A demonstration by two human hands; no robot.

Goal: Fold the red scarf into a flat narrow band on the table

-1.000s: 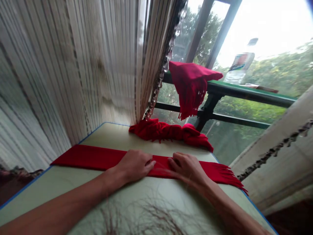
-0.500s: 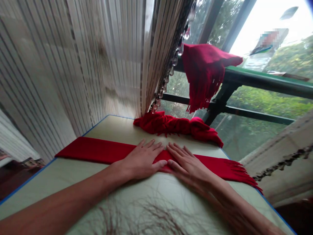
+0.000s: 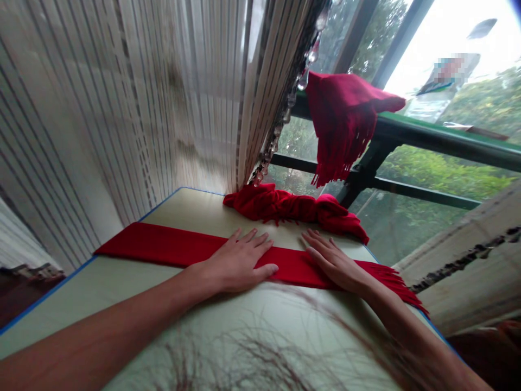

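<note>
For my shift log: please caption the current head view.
Left hand spread on a flat, fringed red scarf, right hand over it nearer the fringe, a bunched red scarf beyond.

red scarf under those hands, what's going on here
A person rests the left hand and right hand palm down and apart on a long, flat, fringed red cloth scarf. It lies across a pale green tabletop with blue edges. Beyond it lies a crumpled red fabric bundle, and a fringed red cloth hangs over a dark green railing.
</note>
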